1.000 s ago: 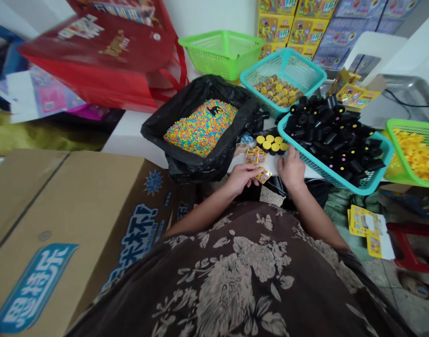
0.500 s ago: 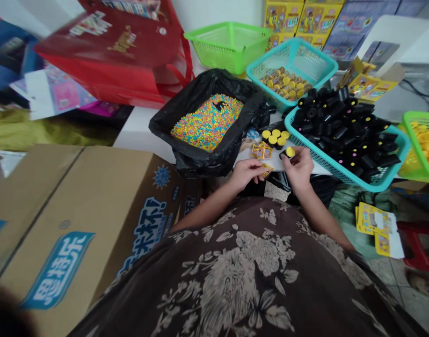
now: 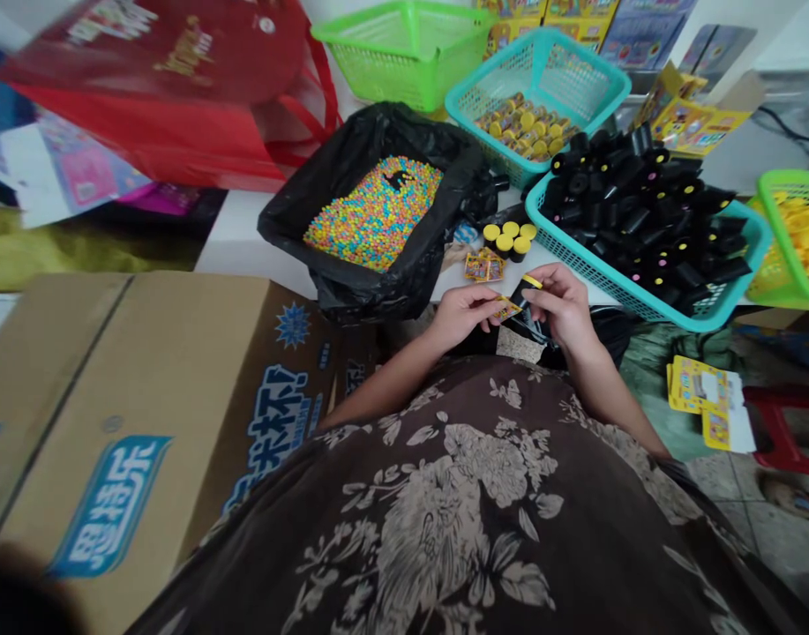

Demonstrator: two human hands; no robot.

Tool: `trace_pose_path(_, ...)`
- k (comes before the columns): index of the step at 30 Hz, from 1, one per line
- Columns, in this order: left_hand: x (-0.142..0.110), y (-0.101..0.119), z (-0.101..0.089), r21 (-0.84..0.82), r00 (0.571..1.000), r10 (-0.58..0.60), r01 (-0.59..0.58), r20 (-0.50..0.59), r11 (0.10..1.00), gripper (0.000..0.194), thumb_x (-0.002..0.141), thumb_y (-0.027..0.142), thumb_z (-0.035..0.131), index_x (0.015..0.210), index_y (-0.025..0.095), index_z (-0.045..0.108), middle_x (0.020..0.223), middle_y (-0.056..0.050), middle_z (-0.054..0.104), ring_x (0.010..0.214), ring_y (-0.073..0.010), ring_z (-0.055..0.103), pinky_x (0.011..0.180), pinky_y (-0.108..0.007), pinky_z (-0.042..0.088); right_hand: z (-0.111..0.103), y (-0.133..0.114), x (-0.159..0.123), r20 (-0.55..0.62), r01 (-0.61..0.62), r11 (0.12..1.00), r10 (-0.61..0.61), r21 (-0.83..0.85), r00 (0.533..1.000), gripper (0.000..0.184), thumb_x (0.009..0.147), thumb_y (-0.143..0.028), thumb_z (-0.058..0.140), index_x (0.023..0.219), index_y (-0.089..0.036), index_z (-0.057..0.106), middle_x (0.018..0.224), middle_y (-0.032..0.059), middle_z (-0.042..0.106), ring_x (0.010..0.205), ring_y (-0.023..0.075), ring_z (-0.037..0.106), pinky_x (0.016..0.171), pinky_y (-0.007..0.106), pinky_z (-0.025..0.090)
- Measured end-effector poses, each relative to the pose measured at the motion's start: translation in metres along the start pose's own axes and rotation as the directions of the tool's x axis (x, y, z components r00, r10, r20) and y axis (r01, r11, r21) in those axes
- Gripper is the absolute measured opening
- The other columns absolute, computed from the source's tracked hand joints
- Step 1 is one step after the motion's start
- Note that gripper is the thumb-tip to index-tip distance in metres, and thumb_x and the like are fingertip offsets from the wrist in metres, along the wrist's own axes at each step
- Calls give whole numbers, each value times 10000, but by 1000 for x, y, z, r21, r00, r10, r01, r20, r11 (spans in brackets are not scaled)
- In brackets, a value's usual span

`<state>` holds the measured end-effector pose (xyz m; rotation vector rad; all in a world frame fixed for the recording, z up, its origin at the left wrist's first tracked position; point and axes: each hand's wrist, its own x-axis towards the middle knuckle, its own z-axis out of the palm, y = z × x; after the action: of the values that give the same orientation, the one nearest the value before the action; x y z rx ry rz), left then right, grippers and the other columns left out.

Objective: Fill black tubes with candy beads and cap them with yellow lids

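Note:
My left hand (image 3: pixel 467 316) pinches a small yellow printed label (image 3: pixel 508 309) between thumb and fingers. Tilted in my right hand (image 3: pixel 563 304) is a small black canister (image 3: pixel 524 289) with a yellow lid, its lower part meeting the label's edge. Just beyond the hands, a small pile of printed labels (image 3: pixel 484 265) lies on the white table (image 3: pixel 235 240). Several black canisters with yellow lids (image 3: pixel 508 240) stand grouped behind it. To the left, a tub lined with a black plastic bag (image 3: pixel 370 300) holds colourful candy beads (image 3: pixel 378 216).
On the right sits a teal basket (image 3: pixel 708 322) heaped with black canisters; behind is another teal basket (image 3: pixel 457 106) of yellow-capped tubes. A green basket (image 3: pixel 378 66), a red bag (image 3: pixel 198 141) and a large cardboard box (image 3: pixel 179 353) stand leftward. A green basket (image 3: pixel 767 229) holds yellow pieces at far right.
My right hand has tilted the canister and brought it left and down against the label in my left hand. The view has shifted slightly, so the table items sit higher in it.

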<state>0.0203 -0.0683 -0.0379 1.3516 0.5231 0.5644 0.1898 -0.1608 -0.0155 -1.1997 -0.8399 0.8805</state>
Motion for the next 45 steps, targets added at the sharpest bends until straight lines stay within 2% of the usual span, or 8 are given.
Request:
trace_pose_path(7, 0, -5, -2, -7, 999, -8, 8, -36, 1000, 413, 708, 510, 890, 812, 132, 760, 700, -36, 731, 570, -107, 642, 483, -208, 491, -3, -7, -4, 12, -63, 995, 63, 76, 998, 342, 640, -351, 897, 896, -235, 702, 638, -75, 631, 378, 68, 478, 345, 213, 258)
trace_pose_path(17, -1, -6, -1, -75, 1000, 25, -25, -4, 997, 387, 703, 449, 909, 877, 127, 783, 726, -42, 748, 612, -125, 675, 544, -239, 533, 2, -3, -5, 42, -123, 992, 122, 40, 992, 349, 641, -380, 915, 875, -219, 713, 608, -70, 634, 374, 59, 446, 338, 202, 246)
trace_pose_path(26, 3, -13, 6, -232, 990, -140, 129, -32, 964, 383, 697, 436, 924, 840, 134, 735, 674, -5, 708, 439, -77, 581, 369, -202, 285, 13, 1, -10, -57, -81, 996, 84, 48, 995, 436, 572, -434, 976, 847, -222, 714, 604, -72, 646, 369, 54, 435, 338, 200, 258)
trace_pose_path(30, 2, -13, 10, -232, 982, -182, 164, -55, 959, 420, 689, 481, 921, 825, 145, 709, 660, 13, 687, 440, -66, 565, 381, -204, 260, 16, 2, -11, -94, -31, 998, 36, 58, 995, 476, 550, -465, 991, 840, -230, 695, 633, -69, 665, 365, 51, 414, 333, 207, 248)
trace_pose_path(33, 1, -12, 13, -224, 984, -169, 152, -59, 963, 440, 681, 505, 917, 773, 137, 695, 670, 3, 677, 502, -70, 565, 422, -205, 296, 16, 4, -11, -93, 1, 1000, 1, 24, 996, 484, 566, -494, 983, 849, -241, 682, 662, -69, 669, 388, 56, 411, 343, 216, 291)
trace_pose_path(38, 2, -13, 14, -302, 984, -171, 149, -46, 942, 503, 550, 536, 970, 713, 145, 700, 678, 12, 677, 600, -78, 556, 544, -211, 417, 17, 2, -12, -96, 69, 995, -77, -78, 992, 480, 581, -489, 983, 857, -256, 666, 671, -71, 638, 456, 78, 439, 371, 224, 348)
trace_pose_path(41, 2, -14, 14, -390, 976, -216, 209, 26, 897, 546, 504, 546, 993, 727, 144, 698, 693, 13, 674, 629, -92, 588, 575, -223, 447, 18, -1, -13, -83, 71, 994, -77, -79, 994, 483, 587, -500, 983, 851, -261, 657, 622, -77, 591, 446, 84, 421, 373, 234, 352)
trace_pose_path(45, 1, -16, 13, -443, 961, -253, 278, 115, 853, 523, 540, 509, 997, 744, 135, 695, 716, 0, 683, 650, -111, 629, 631, -255, 500, 18, -2, -13, -74, 32, 997, -37, -68, 997, 502, 578, -505, 990, 819, -266, 620, 613, -75, 586, 443, 93, 428, 383, 250, 365)
